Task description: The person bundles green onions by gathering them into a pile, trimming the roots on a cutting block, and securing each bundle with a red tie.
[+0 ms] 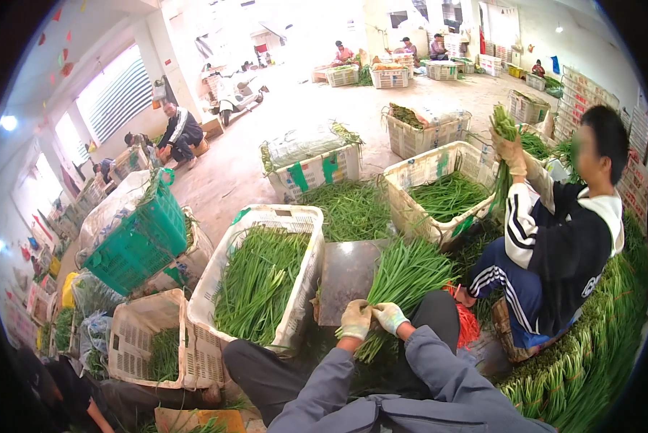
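Note:
A thick bundle of long green stalks [408,270], which look like garlic chives, lies across my lap with its loose ends fanned toward the upper right. My left hand [356,319], in a pale work glove, grips the bundle near its lower end. Close beside it my right hand [390,317], gloved as well, is closed around the same stalks. Short stalk ends stick out below both hands. Just beyond them is a flat metal-topped surface [348,276]. Red plastic ties [466,325] hang by my right knee.
A white plastic crate [316,238] of green stalks stands left of the metal surface, and another crate [394,178] stands ahead. Loose greens [351,208] cover the floor between. At right a seated co-worker [562,233] holds up a bunch. Tied bundles [567,373] line the lower right.

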`<state>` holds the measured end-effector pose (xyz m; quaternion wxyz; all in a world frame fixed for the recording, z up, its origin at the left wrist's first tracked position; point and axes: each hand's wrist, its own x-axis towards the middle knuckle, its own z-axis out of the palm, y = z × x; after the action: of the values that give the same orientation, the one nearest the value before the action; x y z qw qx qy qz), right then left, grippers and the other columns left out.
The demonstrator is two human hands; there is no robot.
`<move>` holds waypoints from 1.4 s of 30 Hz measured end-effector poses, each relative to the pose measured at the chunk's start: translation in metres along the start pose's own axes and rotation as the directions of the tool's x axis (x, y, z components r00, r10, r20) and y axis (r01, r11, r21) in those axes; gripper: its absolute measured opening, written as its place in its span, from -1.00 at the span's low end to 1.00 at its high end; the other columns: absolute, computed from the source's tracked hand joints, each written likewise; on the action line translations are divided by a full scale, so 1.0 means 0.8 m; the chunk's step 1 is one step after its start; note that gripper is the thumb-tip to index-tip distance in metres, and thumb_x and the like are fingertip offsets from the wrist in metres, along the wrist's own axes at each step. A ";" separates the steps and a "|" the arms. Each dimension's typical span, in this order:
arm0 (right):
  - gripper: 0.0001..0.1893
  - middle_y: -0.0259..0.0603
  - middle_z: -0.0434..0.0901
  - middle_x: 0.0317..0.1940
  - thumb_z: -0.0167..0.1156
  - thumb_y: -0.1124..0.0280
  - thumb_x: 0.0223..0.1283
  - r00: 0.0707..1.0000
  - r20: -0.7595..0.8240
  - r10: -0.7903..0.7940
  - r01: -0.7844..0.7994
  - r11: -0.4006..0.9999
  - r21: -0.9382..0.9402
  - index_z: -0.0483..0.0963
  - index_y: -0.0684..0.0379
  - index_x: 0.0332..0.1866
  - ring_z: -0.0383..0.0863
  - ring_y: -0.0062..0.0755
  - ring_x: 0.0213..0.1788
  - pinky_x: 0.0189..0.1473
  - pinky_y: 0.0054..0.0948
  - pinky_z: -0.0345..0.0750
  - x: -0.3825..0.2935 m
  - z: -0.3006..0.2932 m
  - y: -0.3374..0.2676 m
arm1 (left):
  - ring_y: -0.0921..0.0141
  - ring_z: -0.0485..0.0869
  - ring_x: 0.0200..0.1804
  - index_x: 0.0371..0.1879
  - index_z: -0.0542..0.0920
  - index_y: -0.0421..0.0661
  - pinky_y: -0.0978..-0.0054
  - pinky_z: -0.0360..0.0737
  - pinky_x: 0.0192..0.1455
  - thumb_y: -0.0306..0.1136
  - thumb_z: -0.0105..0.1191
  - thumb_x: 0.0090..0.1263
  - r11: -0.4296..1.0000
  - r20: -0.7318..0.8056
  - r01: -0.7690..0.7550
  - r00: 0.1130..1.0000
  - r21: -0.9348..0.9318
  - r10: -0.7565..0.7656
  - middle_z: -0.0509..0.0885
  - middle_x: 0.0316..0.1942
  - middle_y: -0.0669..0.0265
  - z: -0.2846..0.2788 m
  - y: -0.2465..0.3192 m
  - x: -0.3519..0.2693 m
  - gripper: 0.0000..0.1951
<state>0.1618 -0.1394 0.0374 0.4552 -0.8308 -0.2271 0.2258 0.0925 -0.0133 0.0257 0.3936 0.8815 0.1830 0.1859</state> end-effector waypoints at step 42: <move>-0.64 -0.02 0.62 -0.19 0.31 0.19 0.17 0.957 -0.225 -0.180 0.137 0.972 -0.193 0.59 0.17 0.00 0.62 -0.05 -0.05 0.03 -0.25 0.54 -0.060 0.006 -0.023 | 0.26 0.72 -0.06 0.18 0.55 -0.16 0.28 0.69 0.02 0.37 -0.28 0.46 0.142 0.733 0.813 0.574 -0.565 -0.365 0.69 0.02 0.16 -0.021 -0.062 -0.029 -0.23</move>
<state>0.1178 -0.1553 0.0586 0.4214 -0.8678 -0.2551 0.0649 0.0559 0.0176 -0.0059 0.8527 0.4019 0.3099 -0.1239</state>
